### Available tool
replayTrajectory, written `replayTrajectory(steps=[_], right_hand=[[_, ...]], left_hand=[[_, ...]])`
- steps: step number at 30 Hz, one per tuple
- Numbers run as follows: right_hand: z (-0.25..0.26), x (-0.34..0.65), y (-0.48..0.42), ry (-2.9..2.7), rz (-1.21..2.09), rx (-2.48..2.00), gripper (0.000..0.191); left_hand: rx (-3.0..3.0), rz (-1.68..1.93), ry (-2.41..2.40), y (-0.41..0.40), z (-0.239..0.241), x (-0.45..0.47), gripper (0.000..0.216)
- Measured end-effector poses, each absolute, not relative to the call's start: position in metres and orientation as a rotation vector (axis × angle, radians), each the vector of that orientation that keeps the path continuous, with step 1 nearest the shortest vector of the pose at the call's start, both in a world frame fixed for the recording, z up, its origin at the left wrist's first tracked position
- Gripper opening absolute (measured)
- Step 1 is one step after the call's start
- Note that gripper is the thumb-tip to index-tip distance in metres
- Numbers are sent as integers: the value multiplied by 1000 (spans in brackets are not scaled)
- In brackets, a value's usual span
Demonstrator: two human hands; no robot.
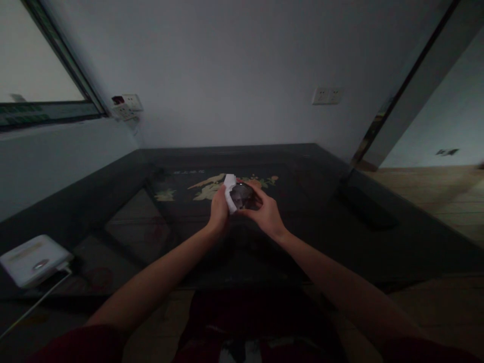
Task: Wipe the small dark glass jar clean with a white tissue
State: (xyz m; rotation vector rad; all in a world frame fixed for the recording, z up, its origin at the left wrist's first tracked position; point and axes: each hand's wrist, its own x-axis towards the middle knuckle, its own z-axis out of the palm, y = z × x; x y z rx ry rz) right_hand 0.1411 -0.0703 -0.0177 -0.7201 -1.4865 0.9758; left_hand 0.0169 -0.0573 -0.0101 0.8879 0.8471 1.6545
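Note:
Both my hands meet above the middle of a dark glass-topped table [310,171]. My left hand [219,209] is closed round a folded white tissue [229,194] and presses it against a small dark rounded object [242,195]. My right hand [265,210] cups that dark object from the right, fingers curled round it. The room is dim, so I cannot make out what the dark object is. A floral pattern [206,189] shows on the table under my hands.
A white power bank [33,259] with a white cable [34,305] lies at the table's left front corner. A black remote-like bar [365,206] lies on the right. Wall sockets [126,105] [327,95], a window at left, wooden floor at right.

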Motion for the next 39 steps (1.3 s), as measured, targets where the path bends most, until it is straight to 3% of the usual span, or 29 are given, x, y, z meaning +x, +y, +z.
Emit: replayTrajectory(steps=[10, 20, 26, 39], right_hand=[[-19, 138, -76, -1594, 1019, -730, 82], [-21, 141, -67, -1475, 1028, -745, 78], [-24, 144, -62, -1460, 1013, -780, 77], [-20, 138, -76, -1598, 1046, -733, 79]], left_hand=[[791, 1074, 769, -42, 17, -6, 27], [890, 1656, 807, -59, -12, 18, 32], [1044, 1752, 885, -67, -20, 20, 36], [768, 1064, 780, -44, 18, -6, 29]])
